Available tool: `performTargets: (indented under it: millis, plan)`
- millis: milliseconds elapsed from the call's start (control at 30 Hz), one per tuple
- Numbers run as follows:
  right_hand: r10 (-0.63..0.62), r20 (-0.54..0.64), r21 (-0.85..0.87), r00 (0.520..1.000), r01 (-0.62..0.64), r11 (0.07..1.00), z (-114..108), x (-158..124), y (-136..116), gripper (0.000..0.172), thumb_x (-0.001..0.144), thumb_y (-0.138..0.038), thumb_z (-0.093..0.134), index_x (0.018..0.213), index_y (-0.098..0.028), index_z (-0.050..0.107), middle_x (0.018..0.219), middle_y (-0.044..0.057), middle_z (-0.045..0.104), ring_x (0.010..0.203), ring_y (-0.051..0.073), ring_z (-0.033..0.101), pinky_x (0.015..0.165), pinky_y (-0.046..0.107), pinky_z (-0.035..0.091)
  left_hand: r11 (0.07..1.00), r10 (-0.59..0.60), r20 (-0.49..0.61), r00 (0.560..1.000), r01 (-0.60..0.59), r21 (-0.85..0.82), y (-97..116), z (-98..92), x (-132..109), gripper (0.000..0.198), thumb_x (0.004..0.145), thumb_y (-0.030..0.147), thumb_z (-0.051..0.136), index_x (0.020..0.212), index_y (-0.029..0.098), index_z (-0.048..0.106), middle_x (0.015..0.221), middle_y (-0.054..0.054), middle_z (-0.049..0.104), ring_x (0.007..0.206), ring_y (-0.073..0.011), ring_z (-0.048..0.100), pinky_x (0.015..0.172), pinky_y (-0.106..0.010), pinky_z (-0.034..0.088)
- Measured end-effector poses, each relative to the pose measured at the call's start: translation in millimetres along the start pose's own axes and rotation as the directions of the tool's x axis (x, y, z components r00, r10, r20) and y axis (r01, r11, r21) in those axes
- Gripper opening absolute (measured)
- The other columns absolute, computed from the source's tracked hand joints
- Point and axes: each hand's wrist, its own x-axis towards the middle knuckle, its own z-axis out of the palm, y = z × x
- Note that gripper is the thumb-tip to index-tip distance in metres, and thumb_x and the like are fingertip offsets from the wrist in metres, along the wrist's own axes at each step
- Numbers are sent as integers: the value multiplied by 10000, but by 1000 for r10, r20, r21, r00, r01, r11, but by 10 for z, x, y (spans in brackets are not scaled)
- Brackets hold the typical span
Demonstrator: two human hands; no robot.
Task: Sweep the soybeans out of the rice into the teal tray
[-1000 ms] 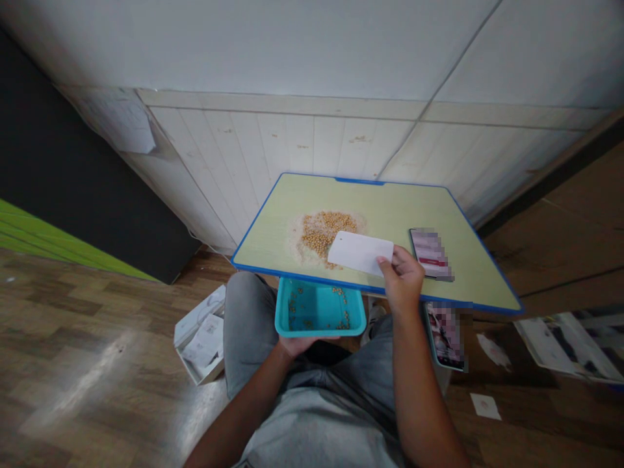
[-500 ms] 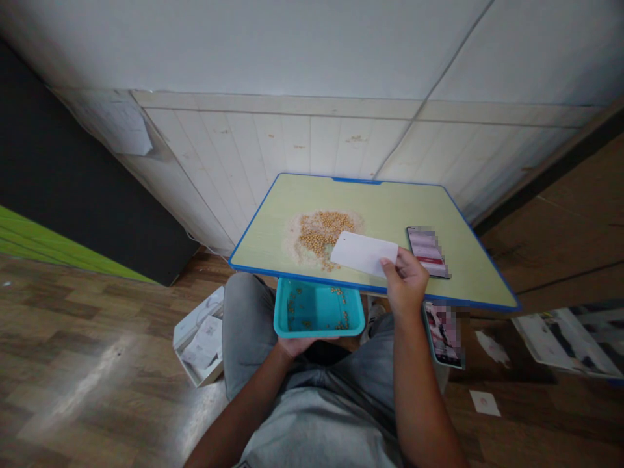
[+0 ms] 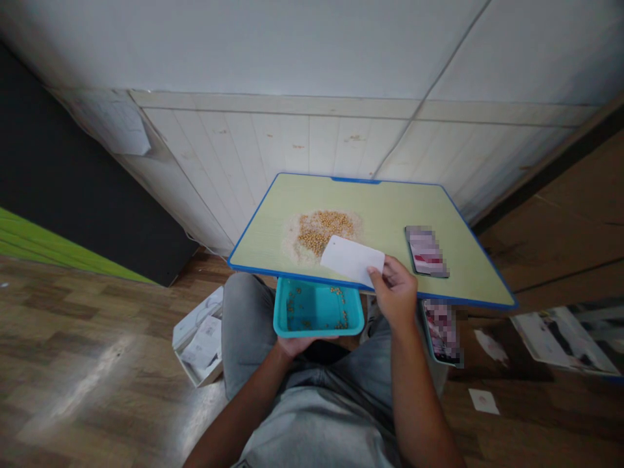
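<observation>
My right hand point(image 3: 394, 287) pinches the right end of a flat white card point(image 3: 353, 260) between thumb and fingers. The card's far end reaches the near side of a pile of golden-yellow beans point(image 3: 314, 239), with pale grains point(image 3: 292, 244) spread around them. Pile and card are on a pale yellow folding table point(image 3: 385, 208) with a blue rim. Under the table's near edge, my left hand point(image 3: 295, 346) supports a turquoise plastic basin point(image 3: 319, 333) from its near side. Some beans lie scattered inside the basin. Most of my left fingers are hidden beneath it.
A phone point(image 3: 426, 252) lies on the table's right side, and a second phone point(image 3: 441, 331) rests near my right thigh. An open white box point(image 3: 199, 344) with papers stands on the floor at left. The white panelled wall point(image 3: 244, 149) rises behind the table.
My right hand has drawn the card toward me and slightly left, nearer the table's front edge above the basin. The left hand and basin have stayed in place.
</observation>
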Motion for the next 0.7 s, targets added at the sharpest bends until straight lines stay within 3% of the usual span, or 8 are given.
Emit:
performTargets:
  millis: [133,233,433,600,700]
  plan:
    - [-16,-127,-20,992,13,1000,-48,47,74,301,859,-423,808,1042,-184,788,913,97,863,778,250,812,690,330,652,1000,-2,49,999,2,-11,0,-33,10,876,1018,800,143,1597,328,600,1826,-86,317,1666,-528,244,1233,-905,65]
    - [-42,-153,-48,987,35,998,-86,84,104,281,867,-401,797,1045,-184,783,926,95,865,807,249,824,708,326,663,1000,-2,65,998,2,-5,-1,4,19,869,1026,781,131,1584,325,617,1820,-95,331,1661,-524,263,1233,-901,50]
    - [-60,-152,-71,987,50,996,-95,113,114,245,878,-385,789,1023,-188,773,916,92,860,819,252,827,741,339,670,999,29,41,999,-29,19,-17,67,24,834,1036,783,177,1515,326,684,1763,-96,457,1623,-516,361,1216,-887,206]
    - [-87,-284,-21,955,85,996,-64,119,62,315,859,-433,816,1034,-179,753,974,116,857,867,260,825,829,382,673,999,40,-4,999,-39,27,-32,34,-1,778,1056,749,207,1474,335,717,1688,-77,572,1557,-518,468,1134,-834,412]
    - [-92,-277,-31,956,87,996,-65,126,46,312,858,-438,813,1027,-182,753,964,110,853,866,259,820,848,388,667,999,17,-81,997,-13,44,-17,107,4,816,1053,768,149,1444,355,734,1647,-51,622,1540,-511,494,1108,-790,473]
